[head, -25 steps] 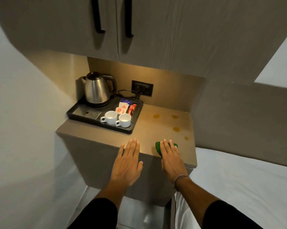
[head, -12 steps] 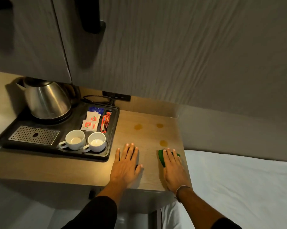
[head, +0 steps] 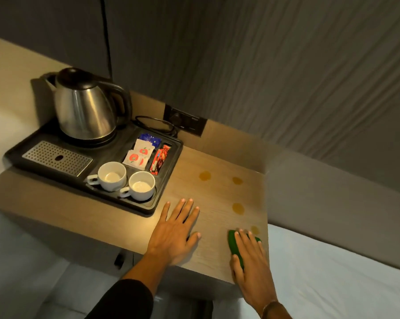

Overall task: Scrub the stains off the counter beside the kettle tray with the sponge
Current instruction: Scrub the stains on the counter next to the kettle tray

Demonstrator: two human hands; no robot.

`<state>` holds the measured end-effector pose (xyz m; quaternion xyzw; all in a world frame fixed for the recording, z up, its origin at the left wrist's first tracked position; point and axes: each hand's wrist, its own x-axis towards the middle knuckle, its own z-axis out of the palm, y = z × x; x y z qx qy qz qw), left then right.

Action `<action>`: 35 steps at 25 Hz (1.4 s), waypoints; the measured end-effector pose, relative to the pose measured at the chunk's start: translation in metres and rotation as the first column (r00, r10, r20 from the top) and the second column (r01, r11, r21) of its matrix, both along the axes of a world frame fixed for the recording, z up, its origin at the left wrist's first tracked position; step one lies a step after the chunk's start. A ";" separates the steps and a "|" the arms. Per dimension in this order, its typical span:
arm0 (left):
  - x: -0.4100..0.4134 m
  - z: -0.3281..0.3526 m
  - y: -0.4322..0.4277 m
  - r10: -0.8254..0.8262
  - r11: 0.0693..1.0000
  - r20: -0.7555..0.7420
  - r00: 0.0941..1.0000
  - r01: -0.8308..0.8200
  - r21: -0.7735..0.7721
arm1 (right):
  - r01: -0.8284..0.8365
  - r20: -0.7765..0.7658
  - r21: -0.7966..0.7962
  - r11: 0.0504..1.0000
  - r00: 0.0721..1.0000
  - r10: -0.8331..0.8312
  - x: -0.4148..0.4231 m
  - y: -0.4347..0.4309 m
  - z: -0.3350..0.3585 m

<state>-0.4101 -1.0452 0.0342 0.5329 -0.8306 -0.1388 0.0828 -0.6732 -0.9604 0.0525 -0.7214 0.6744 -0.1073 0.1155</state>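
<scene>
A green sponge (head: 233,244) lies near the front right corner of the wooden counter (head: 217,199), mostly covered by my right hand (head: 249,259), which rests flat on top of it. My left hand (head: 175,231) lies flat on the counter with fingers apart, just right of the black kettle tray (head: 148,207). Several yellow-brown stains mark the counter beyond my hands: one (head: 204,176) near the tray, one (head: 237,180) further right, one (head: 238,208) in the middle, and a small one (head: 254,230) just past my right fingertips.
The tray holds a steel kettle (head: 84,109), two white cups (head: 112,176) (head: 141,185), sachets (head: 139,155) and a metal drip grid (head: 56,157). A wall socket (head: 185,122) with a cable sits behind. Dark cabinets hang overhead. A white bed (head: 332,272) lies to the right.
The view has moved closer and lower over the counter. Both hands stay flat in about the same places, the right one still on the sponge.
</scene>
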 end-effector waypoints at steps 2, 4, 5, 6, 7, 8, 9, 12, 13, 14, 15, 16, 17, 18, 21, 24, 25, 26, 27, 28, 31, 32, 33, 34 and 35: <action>0.000 -0.004 -0.002 0.009 1.000 -0.021 1.000 -0.009 -0.022 | 0.034 0.048 -0.009 0.999 0.998 -0.034 -0.024 -0.015 0.004; -0.002 -0.006 -0.002 0.018 0.999 -0.035 0.999 -0.020 -0.041 | 0.107 0.081 -0.022 0.994 0.991 -0.105 -0.028 -0.050 0.013; -0.003 -0.007 -0.002 0.018 0.998 -0.037 0.999 -0.020 -0.053 | 0.101 0.104 -0.024 0.995 0.990 -0.098 -0.021 -0.064 0.017; -0.002 -0.007 -0.002 0.015 0.998 -0.036 0.999 -0.017 -0.063 | 0.056 0.110 -0.032 0.998 0.993 -0.052 -0.012 -0.066 0.017; -0.002 -0.008 -0.001 0.017 0.998 -0.035 0.999 -0.019 -0.067 | -0.020 0.105 -0.041 0.999 0.994 0.024 -0.008 -0.057 0.012; -0.002 -0.009 0.000 0.024 0.997 -0.034 0.999 -0.026 -0.072 | -0.110 0.095 -0.049 0.993 0.989 0.115 -0.011 -0.043 0.004; -0.002 -0.010 -0.001 0.030 0.997 -0.033 0.999 -0.033 -0.076 | -0.174 0.094 -0.044 0.984 0.980 0.177 -0.020 -0.027 0.000; -0.003 -0.011 -0.001 0.033 0.997 -0.034 0.999 -0.036 -0.074 | -0.121 0.117 -0.056 0.991 0.985 0.127 -0.044 -0.047 0.000; -0.003 -0.012 -0.001 0.032 0.996 -0.029 0.999 -0.034 -0.080 | -0.046 0.137 -0.056 0.997 0.989 0.053 -0.039 -0.072 0.005; -0.002 -0.012 -0.002 0.032 0.995 -0.026 0.999 -0.034 -0.090 | 0.009 0.156 -0.051 0.999 0.988 -0.001 -0.027 -0.096 0.012; -0.002 -0.014 -0.002 0.033 0.995 -0.028 0.999 -0.035 -0.096 | 0.016 0.165 -0.036 0.999 0.986 -0.010 -0.014 -0.110 0.014; -0.002 -0.014 -0.002 0.033 0.995 -0.031 0.999 -0.036 -0.095 | -0.023 0.164 -0.036 0.999 0.986 0.028 -0.006 -0.111 0.013; -0.003 -0.015 -0.002 0.034 0.995 -0.037 0.999 -0.037 -0.092 | -0.095 0.163 -0.051 0.994 0.981 0.102 -0.008 -0.104 0.007; -0.003 -0.015 -0.002 0.037 0.995 -0.042 0.998 -0.040 -0.093 | -0.186 0.152 -0.069 0.980 0.969 0.195 -0.018 -0.093 0.001; -0.002 -0.013 -0.002 0.033 0.996 -0.056 0.998 -0.038 -0.079 | -0.211 0.141 -0.103 0.972 0.964 0.224 -0.056 -0.086 -0.001; -0.003 -0.012 -0.003 0.032 0.997 -0.044 0.998 -0.035 -0.070 | -0.010 0.171 -0.062 0.998 0.985 0.020 -0.037 -0.144 0.014; -0.003 -0.011 -0.002 0.029 0.998 -0.042 0.999 -0.031 -0.056 | -0.033 0.156 -0.047 0.998 0.987 0.040 -0.027 -0.149 0.014; -0.003 -0.011 -0.002 0.031 0.998 -0.044 0.999 -0.033 -0.049 | -0.106 0.133 -0.057 0.993 0.985 0.113 -0.024 -0.147 0.010; -0.003 -0.010 -0.002 0.035 0.998 -0.044 0.998 -0.038 -0.052 | -0.213 0.108 -0.080 0.974 0.969 0.221 -0.031 -0.140 0.002; -0.002 -0.009 -0.002 0.037 0.998 -0.041 0.998 -0.039 -0.052 | -0.303 0.098 -0.079 0.950 0.946 0.310 -0.044 -0.128 -0.002; -0.003 -0.008 -0.001 0.032 0.999 -0.039 0.999 -0.034 -0.043 | -0.256 0.091 -0.098 0.962 0.960 0.265 -0.069 -0.145 -0.001; -0.003 -0.008 -0.001 0.035 0.998 -0.033 0.999 -0.037 -0.043 | -0.145 0.108 -0.098 0.985 0.982 0.155 -0.060 -0.167 0.003; -0.003 -0.008 -0.002 0.037 0.998 -0.026 0.999 -0.038 -0.044 | -0.051 0.128 -0.092 0.994 0.990 0.063 -0.045 -0.189 0.009; -0.003 -0.008 -0.002 0.036 0.998 -0.026 0.999 -0.037 -0.043 | -0.015 0.127 -0.076 0.997 0.992 0.025 -0.030 -0.203 0.011; -0.003 -0.007 -0.002 0.036 0.999 -0.030 0.999 -0.037 -0.040 | -0.046 0.106 -0.077 0.996 0.993 0.054 -0.021 -0.206 0.008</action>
